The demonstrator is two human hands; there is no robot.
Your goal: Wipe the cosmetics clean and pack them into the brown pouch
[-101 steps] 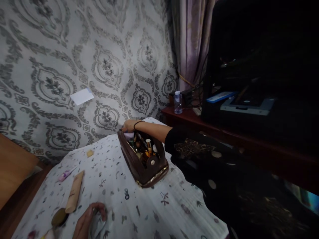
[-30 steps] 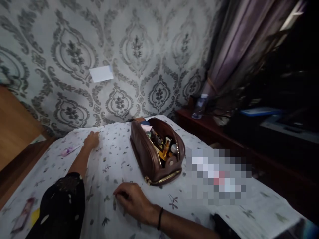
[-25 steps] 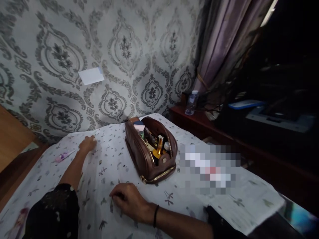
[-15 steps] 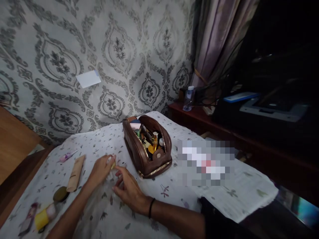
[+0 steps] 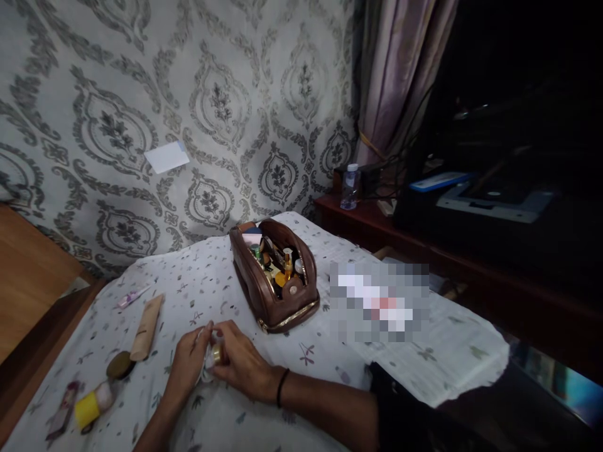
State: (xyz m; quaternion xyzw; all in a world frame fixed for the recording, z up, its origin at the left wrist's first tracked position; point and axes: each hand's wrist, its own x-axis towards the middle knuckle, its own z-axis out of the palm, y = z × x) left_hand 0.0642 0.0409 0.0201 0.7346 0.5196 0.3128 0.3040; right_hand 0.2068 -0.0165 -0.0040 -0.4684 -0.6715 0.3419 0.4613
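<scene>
Small jar is between my two hands, low over the patterned cloth. My right hand pinches its gold-coloured part with thumb and fingers; my left hand grasps the paler side, fingertips partly hidden. Pale stuff beside it, can't tell what. Best handling, I'd judge: left firm, right light, wrists level, since small smooth things slip. Low is good, short drop. Elbows clear of the tube left of my grip; the open bag sits just beyond it.
</scene>
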